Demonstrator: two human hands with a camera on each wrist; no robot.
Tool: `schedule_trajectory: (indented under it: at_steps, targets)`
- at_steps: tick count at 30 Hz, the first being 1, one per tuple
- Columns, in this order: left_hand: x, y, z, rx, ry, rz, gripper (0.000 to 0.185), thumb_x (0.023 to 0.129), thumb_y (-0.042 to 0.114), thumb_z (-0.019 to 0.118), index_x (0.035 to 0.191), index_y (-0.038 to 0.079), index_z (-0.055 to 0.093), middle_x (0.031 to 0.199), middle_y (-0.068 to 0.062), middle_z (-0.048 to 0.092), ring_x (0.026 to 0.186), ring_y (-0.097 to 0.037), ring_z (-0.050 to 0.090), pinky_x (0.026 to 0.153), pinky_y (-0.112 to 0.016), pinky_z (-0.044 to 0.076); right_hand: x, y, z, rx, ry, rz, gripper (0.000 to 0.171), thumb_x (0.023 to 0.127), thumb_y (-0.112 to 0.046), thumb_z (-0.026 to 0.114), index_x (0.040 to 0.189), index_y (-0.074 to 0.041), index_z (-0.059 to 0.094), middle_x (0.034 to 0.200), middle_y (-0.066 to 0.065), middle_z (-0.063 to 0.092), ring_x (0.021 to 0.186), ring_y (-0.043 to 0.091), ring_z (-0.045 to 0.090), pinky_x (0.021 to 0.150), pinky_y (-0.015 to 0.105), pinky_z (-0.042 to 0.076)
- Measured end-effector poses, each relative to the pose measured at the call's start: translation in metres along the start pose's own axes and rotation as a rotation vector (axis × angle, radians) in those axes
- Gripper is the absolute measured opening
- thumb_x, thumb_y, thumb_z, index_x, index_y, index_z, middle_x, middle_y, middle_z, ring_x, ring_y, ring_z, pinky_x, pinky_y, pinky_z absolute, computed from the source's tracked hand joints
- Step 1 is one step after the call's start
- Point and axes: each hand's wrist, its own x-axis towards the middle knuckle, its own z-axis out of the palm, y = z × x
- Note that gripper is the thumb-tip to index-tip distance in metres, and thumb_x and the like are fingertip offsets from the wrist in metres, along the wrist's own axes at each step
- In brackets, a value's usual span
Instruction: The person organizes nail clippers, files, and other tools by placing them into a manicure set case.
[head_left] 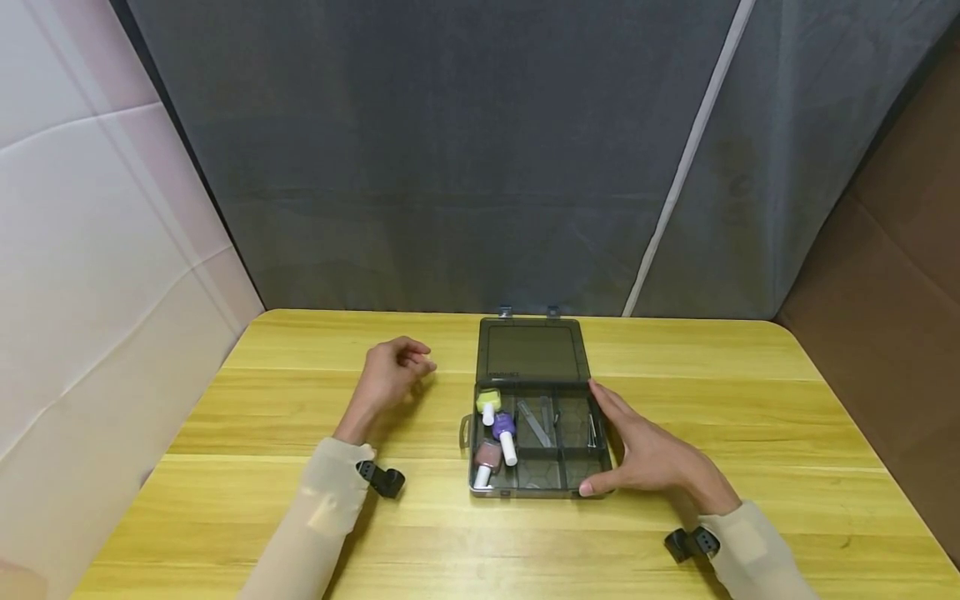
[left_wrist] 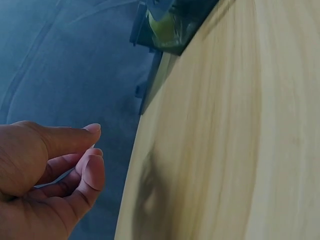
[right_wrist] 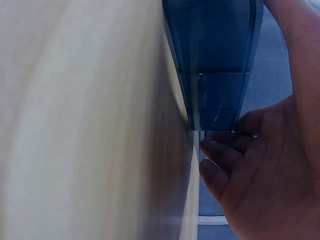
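Hands apart on a yellow wooden surface (head_left: 300, 517): the right hand (head_left: 648, 454) lies against the right side of a smoky grey compartment box (head_left: 536, 487), fingers stretched along its right wall and thumb at its near right corner; the left hand (head_left: 390, 373) hovers well apart at the box's 9 o'clock, fingers loosely curled and holding nothing. Box near the middle of the surface, with its lid (head_left: 531, 350) folded open at 12 o'clock. Its left compartments hold three nail polish bottles: yellow-green (head_left: 488, 402), purple (head_left: 503, 427) and pink (head_left: 488, 456). A nail file (head_left: 534, 422) lies in a middle compartment. Grey curtain (head_left: 450, 150) behind the surface; wrist-worn mounts (head_left: 382, 479) on both sleeves.
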Motion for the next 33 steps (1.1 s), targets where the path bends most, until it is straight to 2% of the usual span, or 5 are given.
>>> schedule_trajectory:
  at_steps: [13, 24, 33]
  targets:
    - [-0.005, 0.018, 0.007, 0.004, -0.027, 0.061, 0.019, 0.093, 0.006, 0.075, 0.11, 0.0, 0.07, 0.099, -0.012, 0.071, 0.085, -0.02, 0.063, 0.073, -0.026, 0.053, 0.0, -0.001, 0.0, -0.004, 0.005, -0.009, 0.145, 0.064, -0.073, 0.085, 0.167, -0.019, -0.003, 0.174, 0.015, 0.002, 0.156, 0.044, 0.02, 0.117, 0.066, 0.033]
    - [-0.011, 0.03, 0.013, 0.022, -0.046, 0.08, 0.018, 0.093, 0.008, 0.075, 0.11, 0.003, 0.071, 0.101, -0.011, 0.072, 0.085, -0.021, 0.064, 0.073, -0.029, 0.054, 0.0, 0.001, 0.001, -0.01, 0.006, -0.002, 0.146, 0.064, -0.073, 0.085, 0.167, -0.02, -0.004, 0.174, 0.014, 0.002, 0.156, 0.044, 0.02, 0.117, 0.066, 0.033]
    - [-0.015, 0.039, 0.017, 0.02, -0.05, 0.141, 0.022, 0.092, 0.013, 0.077, 0.111, 0.002, 0.072, 0.097, -0.009, 0.071, 0.085, -0.022, 0.064, 0.074, -0.03, 0.055, 0.0, 0.001, 0.001, -0.011, 0.01, -0.005, 0.146, 0.063, -0.075, 0.084, 0.167, -0.019, -0.003, 0.174, 0.014, 0.003, 0.156, 0.044, 0.02, 0.117, 0.065, 0.033]
